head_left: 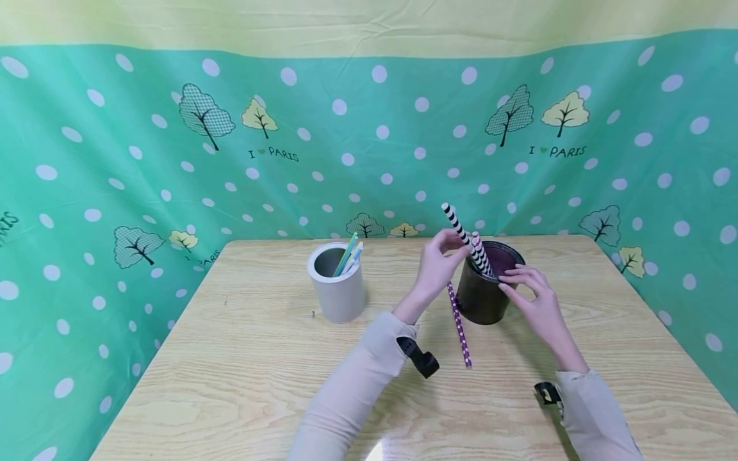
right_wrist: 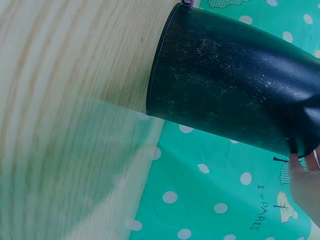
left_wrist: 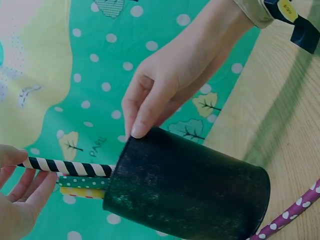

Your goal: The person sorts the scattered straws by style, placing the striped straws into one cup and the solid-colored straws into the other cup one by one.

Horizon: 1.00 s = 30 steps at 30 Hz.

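My left hand (head_left: 434, 269) pinches a black-and-white striped paper straw (head_left: 455, 223), whose lower end is inside the black cup (head_left: 483, 301). In the left wrist view, a green dotted straw (left_wrist: 82, 182) and a yellow patterned straw (left_wrist: 82, 192) also stick out of the cup beside the striped one. With thumb and fingers, my right hand (head_left: 537, 301) grips the cup's rim on its right side; the right wrist view shows the thumb against the cup wall (right_wrist: 225, 75). A purple straw with white hearts (head_left: 459, 326) lies on the table by the cup's left side.
A white cup (head_left: 340, 298) holding several thin pens or sticks (head_left: 348, 257) stands on the wooden table (head_left: 242, 358), left of the black cup. Behind the table hangs a green dotted curtain (head_left: 323, 147).
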Each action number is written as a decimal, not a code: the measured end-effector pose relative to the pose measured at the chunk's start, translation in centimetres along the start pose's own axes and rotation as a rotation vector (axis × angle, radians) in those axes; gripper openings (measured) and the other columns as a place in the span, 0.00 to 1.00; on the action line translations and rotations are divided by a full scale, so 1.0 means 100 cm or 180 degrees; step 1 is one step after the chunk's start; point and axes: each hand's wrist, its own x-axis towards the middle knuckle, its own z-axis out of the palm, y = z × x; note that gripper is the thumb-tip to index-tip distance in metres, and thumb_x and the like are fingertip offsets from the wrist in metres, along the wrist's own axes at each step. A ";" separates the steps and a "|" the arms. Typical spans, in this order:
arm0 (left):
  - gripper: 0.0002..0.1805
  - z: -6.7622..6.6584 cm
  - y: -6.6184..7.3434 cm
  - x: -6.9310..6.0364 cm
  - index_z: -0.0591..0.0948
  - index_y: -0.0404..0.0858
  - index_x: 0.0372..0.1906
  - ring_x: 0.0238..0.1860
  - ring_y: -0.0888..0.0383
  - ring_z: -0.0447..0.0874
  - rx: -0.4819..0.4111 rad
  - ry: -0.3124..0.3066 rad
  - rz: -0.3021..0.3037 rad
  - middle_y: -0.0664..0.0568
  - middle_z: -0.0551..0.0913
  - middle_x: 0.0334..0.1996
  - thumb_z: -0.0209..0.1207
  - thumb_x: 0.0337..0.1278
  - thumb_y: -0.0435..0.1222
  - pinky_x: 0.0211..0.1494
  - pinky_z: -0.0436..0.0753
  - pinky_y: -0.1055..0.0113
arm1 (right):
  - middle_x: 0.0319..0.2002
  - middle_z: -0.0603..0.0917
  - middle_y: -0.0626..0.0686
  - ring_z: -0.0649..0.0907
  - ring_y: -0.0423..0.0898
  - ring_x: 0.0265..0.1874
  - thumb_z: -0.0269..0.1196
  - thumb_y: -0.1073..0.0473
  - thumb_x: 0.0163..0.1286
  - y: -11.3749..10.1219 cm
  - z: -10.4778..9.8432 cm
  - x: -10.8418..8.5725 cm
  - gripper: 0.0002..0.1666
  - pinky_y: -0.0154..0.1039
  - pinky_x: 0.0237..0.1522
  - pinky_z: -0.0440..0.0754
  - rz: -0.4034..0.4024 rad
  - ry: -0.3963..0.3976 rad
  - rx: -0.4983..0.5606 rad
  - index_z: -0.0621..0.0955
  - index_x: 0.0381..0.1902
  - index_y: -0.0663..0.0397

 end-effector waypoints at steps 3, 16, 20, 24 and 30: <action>0.11 0.002 -0.004 0.000 0.74 0.25 0.41 0.40 0.52 0.78 0.0025 0.0001 -0.0031 0.37 0.79 0.39 0.56 0.49 0.23 0.42 0.77 0.76 | 0.45 0.76 0.62 0.66 0.57 0.53 0.63 0.70 0.54 0.000 0.001 0.000 0.11 0.26 0.55 0.57 0.0012 -0.0002 0.0010 0.81 0.37 0.65; 0.10 0.008 -0.038 0.008 0.76 0.27 0.38 0.37 0.55 0.79 0.0368 -0.0027 0.0042 0.40 0.80 0.35 0.58 0.48 0.25 0.38 0.78 0.77 | 0.44 0.76 0.59 0.67 0.56 0.53 0.63 0.66 0.55 0.004 0.001 0.000 0.10 0.26 0.55 0.58 -0.0062 0.0006 0.0022 0.81 0.37 0.63; 0.10 0.008 -0.050 0.008 0.76 0.28 0.38 0.35 0.56 0.79 0.0432 -0.0031 0.0111 0.41 0.80 0.33 0.59 0.47 0.25 0.37 0.79 0.77 | 0.45 0.76 0.59 0.67 0.57 0.53 0.63 0.66 0.55 0.005 0.001 0.000 0.11 0.27 0.56 0.58 -0.0054 0.0007 0.0020 0.81 0.37 0.63; 0.13 0.007 -0.055 0.005 0.77 0.30 0.41 0.34 0.60 0.78 0.0386 -0.0005 0.0015 0.42 0.80 0.33 0.59 0.46 0.25 0.37 0.78 0.77 | 0.45 0.76 0.60 0.67 0.53 0.54 0.63 0.65 0.55 0.005 0.001 0.000 0.10 0.28 0.56 0.58 -0.0038 0.0012 0.0012 0.81 0.37 0.63; 0.13 0.002 -0.069 -0.002 0.77 0.31 0.43 0.34 0.61 0.78 0.0429 0.0043 -0.0175 0.44 0.81 0.34 0.59 0.48 0.27 0.38 0.78 0.77 | 0.44 0.76 0.61 0.67 0.42 0.54 0.63 0.65 0.55 0.004 0.001 0.000 0.11 0.29 0.57 0.59 -0.0021 0.0033 0.0005 0.81 0.37 0.64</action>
